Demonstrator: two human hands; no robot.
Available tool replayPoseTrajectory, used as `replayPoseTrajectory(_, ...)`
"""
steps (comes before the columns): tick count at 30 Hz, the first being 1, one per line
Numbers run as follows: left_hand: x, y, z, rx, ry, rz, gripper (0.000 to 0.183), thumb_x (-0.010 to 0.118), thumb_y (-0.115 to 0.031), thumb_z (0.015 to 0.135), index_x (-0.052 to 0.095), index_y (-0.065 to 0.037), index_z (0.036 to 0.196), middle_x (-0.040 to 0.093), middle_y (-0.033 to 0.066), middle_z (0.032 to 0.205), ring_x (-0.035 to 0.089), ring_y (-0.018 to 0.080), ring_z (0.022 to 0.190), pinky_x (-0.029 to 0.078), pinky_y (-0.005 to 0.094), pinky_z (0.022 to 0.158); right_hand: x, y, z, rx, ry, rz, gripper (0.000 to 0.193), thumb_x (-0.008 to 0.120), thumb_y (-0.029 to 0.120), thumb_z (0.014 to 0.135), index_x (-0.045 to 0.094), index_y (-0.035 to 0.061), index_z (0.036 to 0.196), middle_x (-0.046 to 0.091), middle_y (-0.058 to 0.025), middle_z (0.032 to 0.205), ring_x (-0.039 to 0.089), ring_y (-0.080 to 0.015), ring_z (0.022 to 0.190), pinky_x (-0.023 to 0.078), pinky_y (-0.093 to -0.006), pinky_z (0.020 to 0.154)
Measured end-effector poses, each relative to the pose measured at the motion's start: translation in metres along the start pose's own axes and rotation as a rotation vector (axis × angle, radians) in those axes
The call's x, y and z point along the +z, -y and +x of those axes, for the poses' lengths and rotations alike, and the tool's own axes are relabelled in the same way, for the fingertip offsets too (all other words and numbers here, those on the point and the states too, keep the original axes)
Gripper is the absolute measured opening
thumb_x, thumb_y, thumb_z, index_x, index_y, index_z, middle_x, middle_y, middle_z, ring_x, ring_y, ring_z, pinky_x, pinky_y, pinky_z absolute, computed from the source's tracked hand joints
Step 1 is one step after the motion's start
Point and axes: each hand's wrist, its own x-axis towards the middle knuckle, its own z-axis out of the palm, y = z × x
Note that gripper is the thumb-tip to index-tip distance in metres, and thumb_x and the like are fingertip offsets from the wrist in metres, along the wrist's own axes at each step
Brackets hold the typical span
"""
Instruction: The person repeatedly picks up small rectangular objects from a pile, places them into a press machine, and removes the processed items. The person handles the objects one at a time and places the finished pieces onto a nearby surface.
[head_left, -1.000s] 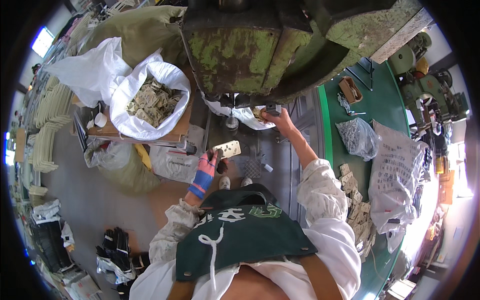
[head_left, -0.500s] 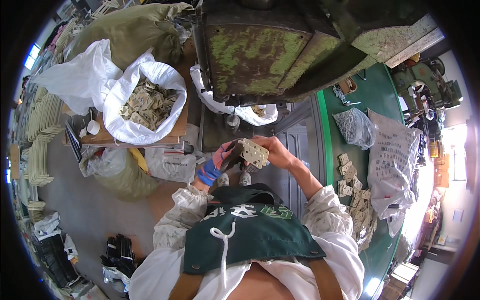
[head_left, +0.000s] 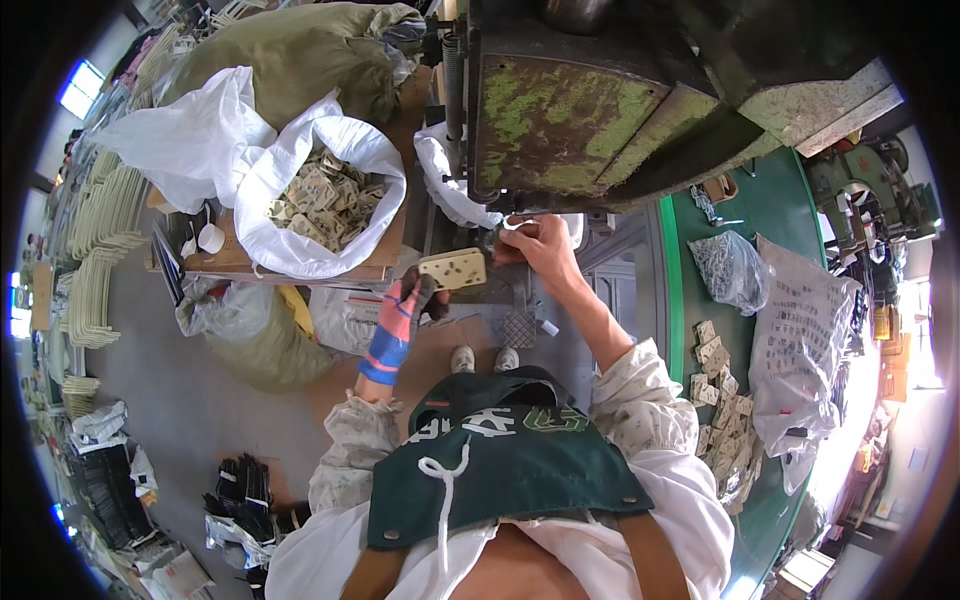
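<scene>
My left hand, in a dark-palmed glove with a pink and blue cuff, is closed round a small stack of cream rectangular plates with rounded corners and dark holes. Farther forward, my bare right hand reaches under the front of a large green machine. Its fingers are pinched together at a pale sliver that I cannot make out clearly. Left of the machine, a white sack with a rolled rim stands filled with similar cream plates.
More plates lie heaped on the green table at right, beside a clear plastic bag and a grey woven sack. A wooden stand holds the white sack. Olive sacks lie behind and below it.
My hands, together on the plates before, have parted. The right has gone forward to the machine; the left has moved slightly left and forward with the stack. The whole view has shifted slightly.
</scene>
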Motion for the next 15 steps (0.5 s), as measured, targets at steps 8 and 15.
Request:
replayPoseTrajectory(8, 0.077, -0.015, 0.047, 0.171, 0.028, 0.162, 0.020, 0.047, -0.020, 0.096, 0.055, -0.002, 0.097, 0.061, 0.0071, 0.074, 0.057, 0.0158, 0.060, 0.047, 0.0277, 0.055, -0.023, 0.027, -0.032, -0.278, -0.059, -0.345, 0.033, 0.062, 0.026, 0.088, 0.060, -0.0046, 0.102, 0.065, -0.0053, 0.083, 0.056, -0.0071, 0.071, 0.044, -0.0218, 0.061)
replayPoseTrajectory(15, 0.064, 0.009, 0.065, 0.480, -0.116, 1.123, 0.024, 0.051, -0.019, 0.092, 0.057, -0.003, 0.109, 0.062, 0.0134, 0.082, 0.057, 0.0292, 0.073, 0.047, 0.0363, 0.065, -0.025, 0.025, -0.021, -0.172, -0.121, -0.233, 0.041, 0.068, 0.038, 0.082, 0.065, -0.0006, 0.095, 0.063, -0.0017, 0.069, 0.051, -0.0055, 0.053, 0.039, -0.0207, 0.047)
